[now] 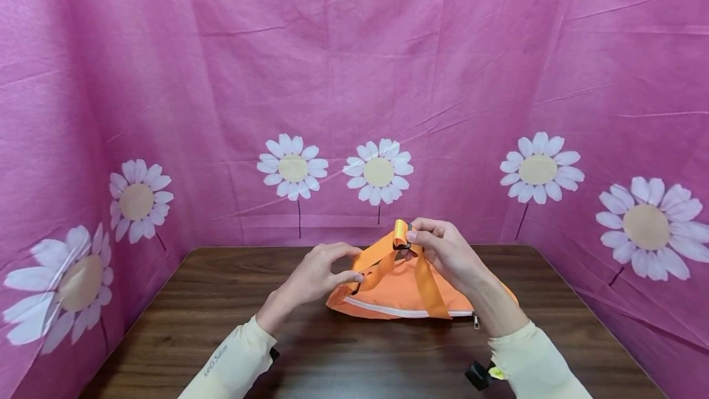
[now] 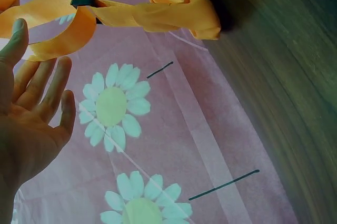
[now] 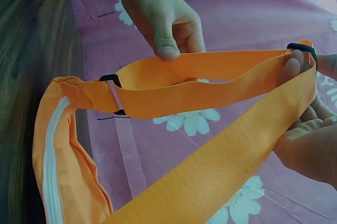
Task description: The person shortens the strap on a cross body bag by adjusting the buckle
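Observation:
An orange bag (image 1: 407, 282) of soft fabric lies on the table, its white zipper (image 1: 388, 311) facing the person. Its orange webbing strap (image 3: 210, 155) is raised in a loop above it. My right hand (image 1: 451, 251) pinches the strap by a black slide buckle (image 3: 301, 49), where the webbing folds over. Lower on the left, my left hand (image 1: 316, 270) holds the loop between thumb and fingers, close to the black ring (image 3: 110, 79) that joins strap to bag. In the left wrist view, some left fingertips are hidden behind the webbing.
The bag rests on a dark wooden table (image 1: 221, 300). Behind and at both sides hangs a pink cloth (image 1: 443, 79) printed with white daisies. A metal zipper pull (image 1: 476, 322) dangles at the bag's front right. Black wrist gear (image 1: 477, 375) shows beneath the right sleeve.

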A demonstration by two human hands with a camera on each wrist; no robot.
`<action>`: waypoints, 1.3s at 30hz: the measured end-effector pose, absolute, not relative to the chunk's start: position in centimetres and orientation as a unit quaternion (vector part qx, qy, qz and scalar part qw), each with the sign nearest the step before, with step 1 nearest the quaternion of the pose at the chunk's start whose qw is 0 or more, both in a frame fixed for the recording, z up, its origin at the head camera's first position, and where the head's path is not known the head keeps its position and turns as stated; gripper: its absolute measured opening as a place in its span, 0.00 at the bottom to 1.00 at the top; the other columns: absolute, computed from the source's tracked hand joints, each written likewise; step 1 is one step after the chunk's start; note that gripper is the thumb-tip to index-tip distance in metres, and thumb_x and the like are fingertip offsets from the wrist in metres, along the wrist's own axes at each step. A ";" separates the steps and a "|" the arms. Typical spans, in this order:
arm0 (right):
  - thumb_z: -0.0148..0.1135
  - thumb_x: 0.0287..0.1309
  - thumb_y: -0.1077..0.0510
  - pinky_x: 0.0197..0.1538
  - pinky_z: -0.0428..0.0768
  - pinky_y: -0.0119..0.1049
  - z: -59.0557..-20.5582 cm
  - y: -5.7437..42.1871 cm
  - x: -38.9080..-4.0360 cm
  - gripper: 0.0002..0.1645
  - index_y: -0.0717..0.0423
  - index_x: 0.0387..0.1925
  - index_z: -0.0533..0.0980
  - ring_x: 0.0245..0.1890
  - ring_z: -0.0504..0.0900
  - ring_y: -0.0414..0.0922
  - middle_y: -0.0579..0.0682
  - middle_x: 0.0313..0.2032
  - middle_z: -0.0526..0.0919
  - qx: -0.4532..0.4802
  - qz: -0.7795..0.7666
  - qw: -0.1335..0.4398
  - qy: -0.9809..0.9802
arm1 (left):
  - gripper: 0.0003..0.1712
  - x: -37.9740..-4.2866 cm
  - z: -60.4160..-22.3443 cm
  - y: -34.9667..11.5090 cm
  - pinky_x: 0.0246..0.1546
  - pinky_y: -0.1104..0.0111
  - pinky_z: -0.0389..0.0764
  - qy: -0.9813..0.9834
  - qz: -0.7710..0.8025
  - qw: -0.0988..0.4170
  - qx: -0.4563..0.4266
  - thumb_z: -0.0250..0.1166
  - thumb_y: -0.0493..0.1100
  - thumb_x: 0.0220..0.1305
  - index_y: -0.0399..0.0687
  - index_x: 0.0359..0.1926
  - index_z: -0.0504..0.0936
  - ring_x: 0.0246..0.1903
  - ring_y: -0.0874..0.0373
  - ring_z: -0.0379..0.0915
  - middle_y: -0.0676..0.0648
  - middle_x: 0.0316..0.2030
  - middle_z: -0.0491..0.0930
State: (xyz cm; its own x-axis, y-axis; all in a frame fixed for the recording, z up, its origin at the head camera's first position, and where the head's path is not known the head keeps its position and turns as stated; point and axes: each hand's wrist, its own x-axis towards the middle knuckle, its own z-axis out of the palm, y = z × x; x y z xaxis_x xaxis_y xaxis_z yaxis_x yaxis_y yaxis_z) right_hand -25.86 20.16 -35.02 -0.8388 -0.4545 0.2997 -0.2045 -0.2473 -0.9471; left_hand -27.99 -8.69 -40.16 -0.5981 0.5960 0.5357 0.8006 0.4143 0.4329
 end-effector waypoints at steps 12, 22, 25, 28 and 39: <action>0.55 0.69 0.65 0.41 0.77 0.35 -35.1 20.2 -26.1 0.10 0.56 0.31 0.78 0.30 0.79 0.45 0.51 0.31 0.82 -0.253 -0.774 0.072 0.576 | 0.24 -28.9 -40.5 -9.6 0.51 0.60 0.79 -0.845 -0.326 0.141 -0.400 0.77 0.50 0.58 0.49 0.54 0.85 0.48 0.60 0.80 0.58 0.45 0.85; 0.57 0.71 0.62 0.45 0.79 0.41 -35.8 19.7 -26.2 0.08 0.59 0.33 0.77 0.32 0.80 0.47 0.53 0.31 0.81 -0.284 -0.739 0.095 0.604 | 0.39 -28.0 -40.1 -9.1 0.60 0.52 0.71 -0.844 -0.349 0.100 -0.394 0.74 0.61 0.60 0.56 0.68 0.74 0.58 0.60 0.71 0.56 0.60 0.77; 0.58 0.72 0.61 0.43 0.82 0.42 -36.1 19.2 -26.2 0.09 0.61 0.34 0.78 0.32 0.81 0.47 0.54 0.31 0.82 -0.301 -0.721 0.104 0.616 | 0.39 -26.7 -39.0 -8.5 0.61 0.53 0.67 -0.842 -0.341 0.133 -0.396 0.71 0.62 0.63 0.60 0.71 0.70 0.60 0.61 0.70 0.57 0.62 0.75; 0.59 0.72 0.61 0.40 0.80 0.41 -36.5 18.4 -26.2 0.10 0.65 0.34 0.77 0.30 0.78 0.47 0.57 0.30 0.81 -0.320 -0.701 0.104 0.630 | 0.38 -25.5 -38.1 -7.9 0.62 0.52 0.65 -0.829 -0.333 0.177 -0.414 0.68 0.61 0.67 0.57 0.72 0.69 0.61 0.61 0.69 0.56 0.63 0.74; 0.61 0.71 0.59 0.41 0.79 0.44 -37.5 17.3 -25.9 0.11 0.65 0.36 0.78 0.30 0.76 0.50 0.59 0.29 0.78 -0.346 -0.650 0.116 0.667 | 0.33 -24.5 -38.0 -7.1 0.61 0.52 0.67 -0.797 -0.333 0.227 -0.451 0.70 0.55 0.67 0.51 0.68 0.76 0.63 0.62 0.69 0.57 0.61 0.77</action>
State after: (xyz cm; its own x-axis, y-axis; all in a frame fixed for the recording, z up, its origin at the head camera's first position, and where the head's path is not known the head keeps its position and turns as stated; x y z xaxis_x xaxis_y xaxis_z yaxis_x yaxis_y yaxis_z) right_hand -25.86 17.30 -37.46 -0.7340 -0.6123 0.2940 -0.3102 -0.0829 -0.9471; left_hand -24.51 -7.08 -37.97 -0.4907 0.5668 0.6618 0.8692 0.3719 0.3259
